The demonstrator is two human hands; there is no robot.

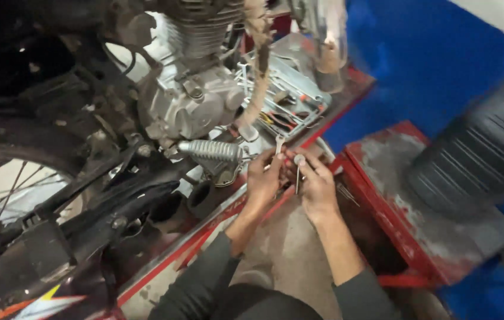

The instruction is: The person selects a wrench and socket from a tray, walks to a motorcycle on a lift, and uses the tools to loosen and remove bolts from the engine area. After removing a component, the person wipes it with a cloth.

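My left hand point(265, 178) grips a small silver wrench point(278, 144) whose open end points up beside the ribbed metal footpeg point(209, 150) of a motorcycle. My right hand point(316, 182) is closed around a thin metal tool point(298, 170) with a round head, right next to the left hand. Both hands sit just below the grey engine point(190, 95) and its dirty frame, over the red edge of a lift platform point(204, 228). Dark sleeves cover both forearms.
A metal tray point(299, 98) with several hand tools lies behind the hands. A spoked wheel point(9, 189) is at the left. A worn red stand point(394, 195) carries a black tyre point(483, 154) at the right, against a blue wall point(418, 65).
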